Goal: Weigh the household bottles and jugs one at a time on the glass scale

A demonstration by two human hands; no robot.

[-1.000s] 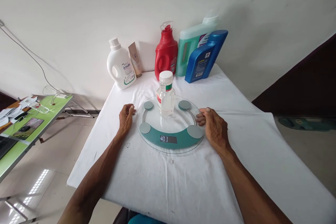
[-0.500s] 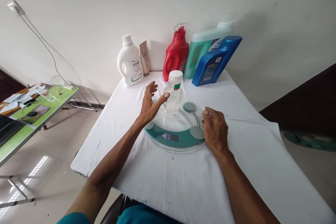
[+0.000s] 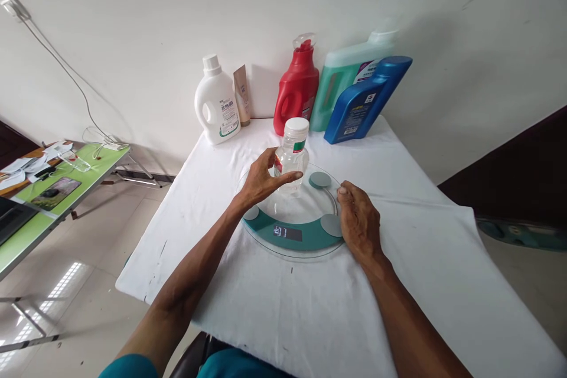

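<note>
A round glass bathroom scale (image 3: 287, 235) with a green band and a lit display lies on the white-covered table. A clear jar (image 3: 296, 156) with a white lid stands upright on the scale's glass. My left hand (image 3: 262, 179) is closed around the jar's lower left side, thumb across the front and fingers on the left and behind. My right hand (image 3: 359, 215) has its fingers curled at the scale's right edge, gripping the rim; its fingertips are partly hidden. The display digits are too small to read surely.
Along the wall stand a white detergent bottle (image 3: 218, 103), a beige tube (image 3: 241, 96), a red jug (image 3: 296, 91), a green jug (image 3: 330, 91) and a leaning blue bottle (image 3: 365, 103). A green table (image 3: 95, 168) with papers is at left.
My left hand has moved in from beside the jar and closed around its lower part. My right hand stays at the scale's right edge, shifted slightly left.
</note>
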